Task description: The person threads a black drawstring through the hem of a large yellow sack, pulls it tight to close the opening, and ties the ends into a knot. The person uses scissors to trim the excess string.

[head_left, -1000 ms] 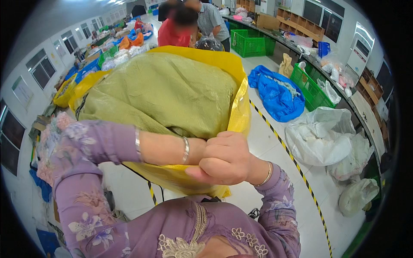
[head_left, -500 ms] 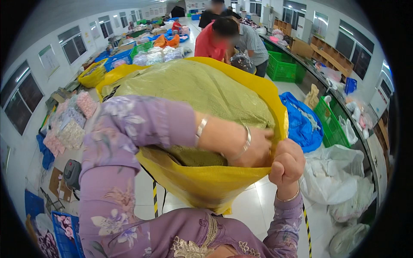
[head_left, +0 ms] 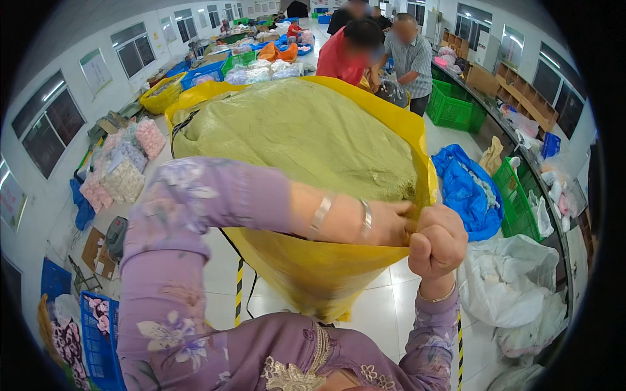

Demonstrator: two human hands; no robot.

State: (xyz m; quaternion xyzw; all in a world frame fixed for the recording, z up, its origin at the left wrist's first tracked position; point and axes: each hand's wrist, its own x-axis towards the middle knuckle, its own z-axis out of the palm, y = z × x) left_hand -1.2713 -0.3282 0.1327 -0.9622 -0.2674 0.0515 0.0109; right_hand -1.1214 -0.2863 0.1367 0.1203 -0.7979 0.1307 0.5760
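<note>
A big yellow woven sack [head_left: 313,260] stands in front of me, its mouth wide. A bulging olive-green woven bundle [head_left: 293,133] fills it to the brim. My right hand [head_left: 438,242] is closed in a fist round the sack's rim at the near right corner. Reaching across from the left, my left hand [head_left: 393,223] is inside the rim, between the bundle and the sack's wall, close beside my right hand. Its fingers are mostly hidden and slightly blurred, so their grip does not show. Two silver bracelets [head_left: 367,218] circle the left wrist.
Beyond the sack, people [head_left: 345,52] in red and grey shirts bend over a dark bag. Right are a blue tarp bag [head_left: 466,195], green crates [head_left: 518,195] and white plastic sacks [head_left: 508,277]. Left lie pastel bundles [head_left: 120,166], a cardboard box [head_left: 98,254] and a blue crate [head_left: 98,339].
The view has shifted a little, so the room sits lower and farther right. My left hand has sunk slightly deeper inside the rim; my right hand keeps its hold.
</note>
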